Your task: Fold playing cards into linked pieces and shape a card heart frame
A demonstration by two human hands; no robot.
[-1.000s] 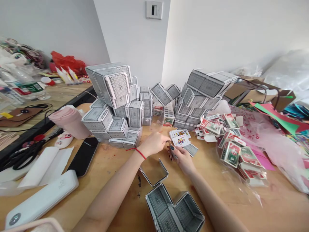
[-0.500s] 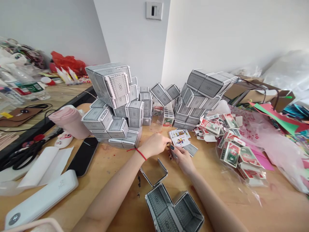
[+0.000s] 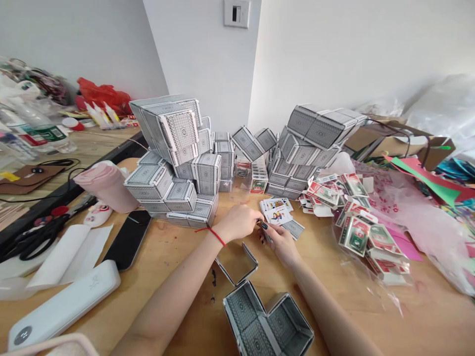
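Note:
In the middle of the table my left hand (image 3: 239, 222) and my right hand (image 3: 281, 242) meet, both with closed fingers. A small piece of a grey-backed playing card (image 3: 267, 237) shows among my right fingers. My left fingertips pinch at its edge; most of the card is hidden. Just beyond them lie loose playing cards (image 3: 279, 216), some face up. Nearer to me stands a folded-card frame (image 3: 237, 277), touching or nearly touching an open block of joined card boxes (image 3: 256, 321) between my forearms.
Stacks of card boxes stand at the back left (image 3: 178, 133) and back right (image 3: 315, 133). Empty-looking card packs (image 3: 358, 235) lie on the right by a plastic bag (image 3: 415, 212). On the left are a phone (image 3: 129, 240), a pink cup (image 3: 107, 185), black-handled scissors (image 3: 40, 237) and a white device (image 3: 67, 304).
Almost nothing differs. My hands stay together at the same spot, with only a very slight shift of the right fingers and of the camera view.

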